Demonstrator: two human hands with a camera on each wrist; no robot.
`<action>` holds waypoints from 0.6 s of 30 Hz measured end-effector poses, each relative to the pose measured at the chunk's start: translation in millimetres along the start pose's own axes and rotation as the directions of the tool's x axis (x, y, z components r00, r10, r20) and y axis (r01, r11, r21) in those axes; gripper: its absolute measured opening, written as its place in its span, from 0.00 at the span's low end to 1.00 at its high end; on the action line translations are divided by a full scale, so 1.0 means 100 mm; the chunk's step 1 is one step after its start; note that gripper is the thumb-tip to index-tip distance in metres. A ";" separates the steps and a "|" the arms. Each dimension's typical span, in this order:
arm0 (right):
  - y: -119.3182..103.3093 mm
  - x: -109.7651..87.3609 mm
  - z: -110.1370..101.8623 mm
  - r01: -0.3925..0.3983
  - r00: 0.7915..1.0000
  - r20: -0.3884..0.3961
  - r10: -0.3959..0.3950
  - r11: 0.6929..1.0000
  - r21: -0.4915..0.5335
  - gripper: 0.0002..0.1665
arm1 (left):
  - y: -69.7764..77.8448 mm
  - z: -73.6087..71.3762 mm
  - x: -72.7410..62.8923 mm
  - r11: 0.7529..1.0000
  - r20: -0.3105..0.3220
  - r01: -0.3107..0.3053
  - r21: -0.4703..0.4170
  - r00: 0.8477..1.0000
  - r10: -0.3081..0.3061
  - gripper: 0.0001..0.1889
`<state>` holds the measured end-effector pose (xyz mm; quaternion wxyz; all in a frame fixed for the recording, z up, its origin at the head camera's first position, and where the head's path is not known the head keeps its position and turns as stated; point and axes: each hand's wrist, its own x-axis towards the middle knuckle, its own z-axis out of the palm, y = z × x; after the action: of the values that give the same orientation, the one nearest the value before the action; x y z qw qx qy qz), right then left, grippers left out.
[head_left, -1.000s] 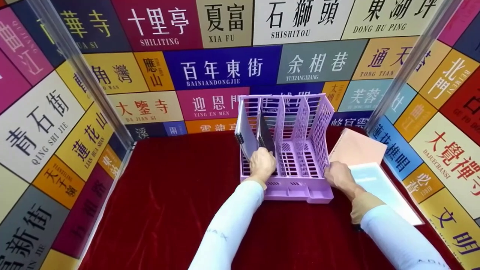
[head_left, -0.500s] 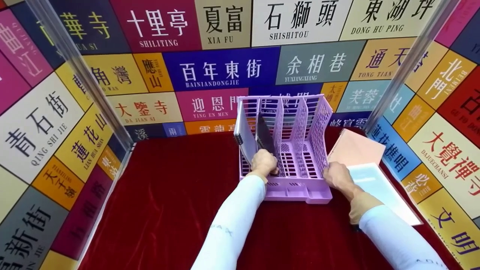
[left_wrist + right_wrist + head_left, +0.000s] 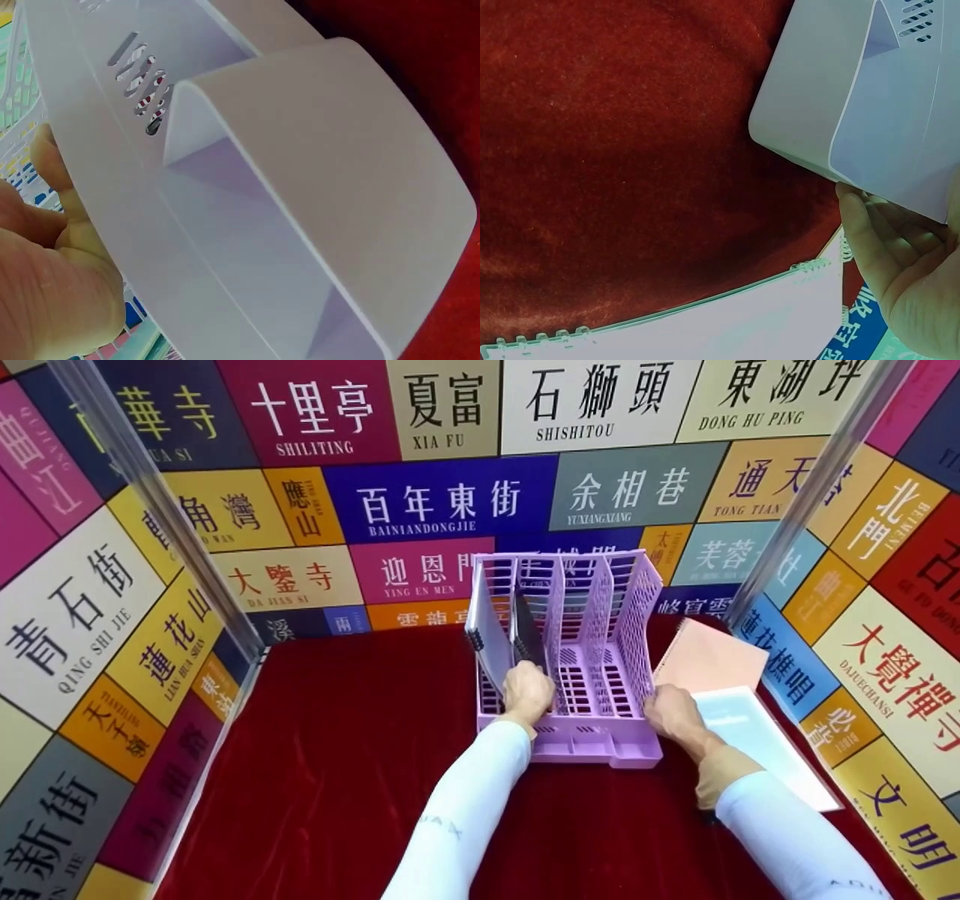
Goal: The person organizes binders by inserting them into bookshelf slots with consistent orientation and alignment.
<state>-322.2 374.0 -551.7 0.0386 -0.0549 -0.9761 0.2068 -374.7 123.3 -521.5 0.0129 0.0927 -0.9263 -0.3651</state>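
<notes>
A purple file rack (image 3: 589,731) with upright dividers stands on the red cloth. In its second slot from the left leans a black spiral notebook (image 3: 531,634). My left hand (image 3: 529,690) holds this notebook low at its front edge; the fingertips are hidden in the head view. Behind the rack's front wall, the left wrist view shows that hand (image 3: 64,292) with bent fingers, but not the notebook. My right hand (image 3: 675,716) grips the rack at its right side near the front. In the right wrist view, the fingers (image 3: 862,225) meet the rack's lower edge.
A pale grey-blue spiral notebook (image 3: 491,641) stands in the leftmost slot. Right of the rack lie a pink spiral notebook (image 3: 712,656) and a white-edged, light blue notebook (image 3: 757,742). Walls with coloured sign panels (image 3: 442,499) enclose the cloth-covered table (image 3: 337,780).
My left hand has shifted slightly at the front of the second slot, and the black notebook's lean has changed a little. The right hand stays at the rack's side.
</notes>
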 end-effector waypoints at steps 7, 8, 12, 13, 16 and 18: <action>-0.02 0.01 0.00 -0.018 0.999 0.027 0.017 1.000 0.018 0.15 | 0.00 -0.03 0.02 0.993 0.124 0.073 -0.097 0.990 -0.061 0.10; -0.02 0.01 0.00 -0.015 1.000 0.026 0.015 1.000 0.018 0.15 | 0.00 -0.03 0.03 0.991 0.143 0.083 -0.109 0.987 -0.067 0.09; -0.03 0.00 -0.01 -0.009 1.000 0.018 0.009 1.000 0.015 0.14 | 0.00 -0.01 0.07 0.981 0.213 0.107 -0.162 0.974 -0.072 0.10; -0.02 0.00 -0.01 -0.007 1.000 0.016 0.007 1.000 0.013 0.14 | 0.00 0.00 0.08 0.977 0.225 0.110 -0.183 0.972 -0.067 0.10; -0.01 0.00 -0.02 -0.013 1.000 0.025 0.013 1.000 0.015 0.15 | -0.02 0.03 0.07 0.962 0.240 0.088 -0.260 0.970 -0.024 0.11; 0.00 0.01 -0.03 -0.025 0.999 0.022 0.025 1.000 0.018 0.16 | -0.04 0.03 0.04 0.946 0.233 0.039 -0.321 0.972 0.039 0.10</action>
<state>-322.7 375.5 -548.9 0.0261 -0.0647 -0.9738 0.2166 -377.8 121.8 -526.9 -0.0822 0.0452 -0.8488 -0.5204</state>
